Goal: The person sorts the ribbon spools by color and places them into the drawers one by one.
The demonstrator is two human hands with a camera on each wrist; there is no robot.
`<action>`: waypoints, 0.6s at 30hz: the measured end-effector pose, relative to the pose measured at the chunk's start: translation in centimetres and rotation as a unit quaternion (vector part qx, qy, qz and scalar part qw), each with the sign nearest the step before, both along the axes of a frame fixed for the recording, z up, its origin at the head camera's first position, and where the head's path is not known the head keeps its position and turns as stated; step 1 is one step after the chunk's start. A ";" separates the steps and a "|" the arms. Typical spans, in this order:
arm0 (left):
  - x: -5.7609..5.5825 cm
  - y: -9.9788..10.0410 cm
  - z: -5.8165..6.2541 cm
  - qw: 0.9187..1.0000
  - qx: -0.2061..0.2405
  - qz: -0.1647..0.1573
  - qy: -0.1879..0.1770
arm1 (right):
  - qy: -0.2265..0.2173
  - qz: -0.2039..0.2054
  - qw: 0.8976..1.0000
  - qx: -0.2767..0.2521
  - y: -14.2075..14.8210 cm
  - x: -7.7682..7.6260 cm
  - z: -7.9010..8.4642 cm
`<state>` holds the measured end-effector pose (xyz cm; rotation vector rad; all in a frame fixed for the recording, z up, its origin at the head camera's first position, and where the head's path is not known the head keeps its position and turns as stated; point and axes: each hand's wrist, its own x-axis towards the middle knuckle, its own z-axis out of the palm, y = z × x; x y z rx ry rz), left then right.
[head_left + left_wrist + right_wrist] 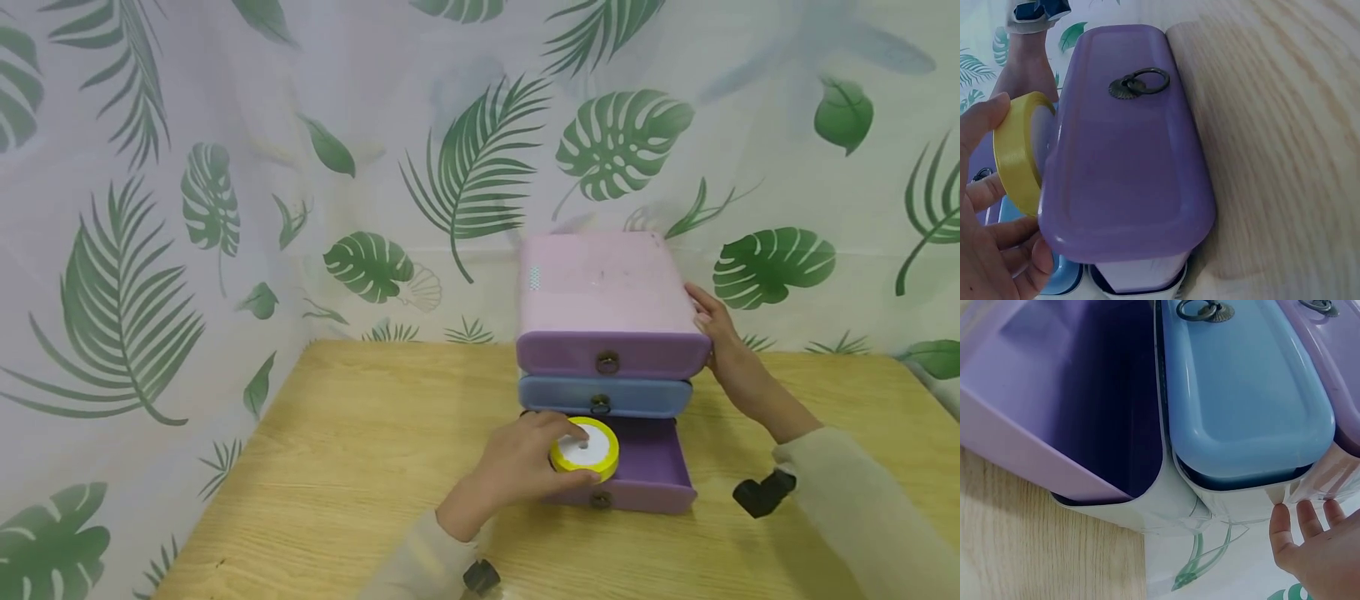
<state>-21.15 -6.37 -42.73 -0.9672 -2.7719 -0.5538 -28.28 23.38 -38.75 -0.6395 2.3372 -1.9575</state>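
Observation:
My left hand (pixel 517 458) grips a spool of yellow ribbon (pixel 604 467) with a white face, thumb and fingers around its edge. The spool is above the open bottom drawer (pixel 652 458) of a small drawer cabinet (pixel 600 283). In the left wrist view the ribbon spool (pixel 1015 156) overlaps the top edge of the purple drawer front (pixel 1125 150). On the cabinet's right side rests my right hand (pixel 738 358), its fingertips (pixel 1280 515) touching the wall near the upper drawers in the right wrist view.
Above the open drawer, the blue drawer (pixel 555 396) and the purple top drawer (pixel 555 354) are closed, each with a ring pull. The cabinet stands on a wooden table (pixel 390 433) before a leaf-patterned cloth (pixel 360 158).

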 end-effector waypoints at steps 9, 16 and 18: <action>0.0 1.0 -0.4 0.998 -0.004 0.051 0.021 | 0.006 0.005 1.000 -0.011 0.0 0.0 0.1; 0.4 1.6 -1.1 0.995 -0.002 0.089 0.050 | 0.001 0.008 1.000 -0.006 -0.1 0.0 -0.1; 0.5 1.7 -1.1 0.995 0.002 0.091 0.045 | -0.001 0.009 1.000 -0.009 -0.1 0.1 -0.2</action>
